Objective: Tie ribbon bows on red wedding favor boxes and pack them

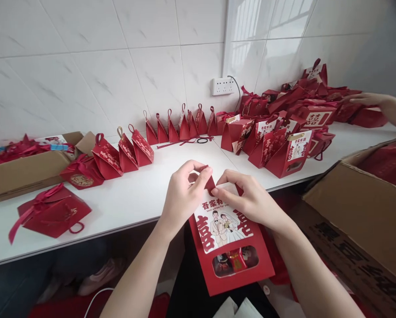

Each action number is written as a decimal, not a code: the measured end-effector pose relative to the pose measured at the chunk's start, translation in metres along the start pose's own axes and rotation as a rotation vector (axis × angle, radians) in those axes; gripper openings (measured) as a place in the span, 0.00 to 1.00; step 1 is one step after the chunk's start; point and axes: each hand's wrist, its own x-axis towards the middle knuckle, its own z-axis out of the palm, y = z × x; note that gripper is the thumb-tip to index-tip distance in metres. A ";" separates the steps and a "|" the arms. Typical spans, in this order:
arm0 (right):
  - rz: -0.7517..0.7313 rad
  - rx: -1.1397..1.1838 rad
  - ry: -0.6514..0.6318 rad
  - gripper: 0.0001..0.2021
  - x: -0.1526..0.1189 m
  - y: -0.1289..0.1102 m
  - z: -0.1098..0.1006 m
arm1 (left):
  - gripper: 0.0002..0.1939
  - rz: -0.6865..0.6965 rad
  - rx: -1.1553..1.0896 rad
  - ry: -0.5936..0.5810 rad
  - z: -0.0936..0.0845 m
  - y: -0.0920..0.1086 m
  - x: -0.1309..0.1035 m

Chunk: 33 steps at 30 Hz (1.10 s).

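A red candy gift box [233,282] with a printed couple on its white panel stands over my lap, just off the table's front edge. Wrapped sweets [237,259] show through its oval window. My left hand [188,187] pinches a red strap [210,179] at the box's top between thumb and fingers. Close beside it, my right hand [247,196] grips the top edge of the box, thumb at the foot of the strap. The back of the box is hidden.
Finished-looking red boxes [191,126] line the white table [174,172] by the wall. At left lie a bow-tied box [55,210] and a cardboard carton [25,176]. Another carton [360,194] stands at right. Another person's hand [367,99] touches the piled boxes [317,99] beyond.
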 end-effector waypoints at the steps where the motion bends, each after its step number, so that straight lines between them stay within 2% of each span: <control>1: 0.008 -0.008 0.010 0.08 0.000 0.001 -0.001 | 0.11 -0.011 -0.008 -0.006 0.002 -0.001 0.002; 4: 0.032 -0.034 0.052 0.09 -0.001 0.005 -0.004 | 0.15 -0.083 -0.070 -0.067 0.005 -0.007 0.005; 7: 0.061 -0.031 0.122 0.10 -0.005 0.011 -0.004 | 0.18 -0.172 -0.145 -0.182 0.005 -0.015 0.000; 10: 0.095 0.007 0.175 0.11 -0.009 0.015 -0.002 | 0.14 -0.161 -0.141 -0.229 0.006 -0.019 -0.012; 15: 0.075 0.055 0.169 0.11 -0.007 0.009 0.006 | 0.08 -0.101 -0.083 -0.191 0.002 -0.020 -0.025; 19: -0.033 0.044 0.077 0.08 0.000 0.003 0.012 | 0.07 -0.011 0.003 -0.069 -0.011 -0.019 -0.029; 23: -0.136 0.010 0.016 0.05 0.006 -0.001 0.017 | 0.08 -0.020 -0.021 0.030 -0.020 -0.020 -0.037; 29: -0.135 0.007 -0.008 0.04 0.005 -0.008 0.020 | 0.07 -0.103 -0.166 -0.015 -0.025 -0.022 -0.045; 33: -0.102 -0.005 -0.002 0.06 0.004 -0.015 0.018 | 0.09 -0.062 -0.138 -0.019 -0.025 -0.018 -0.044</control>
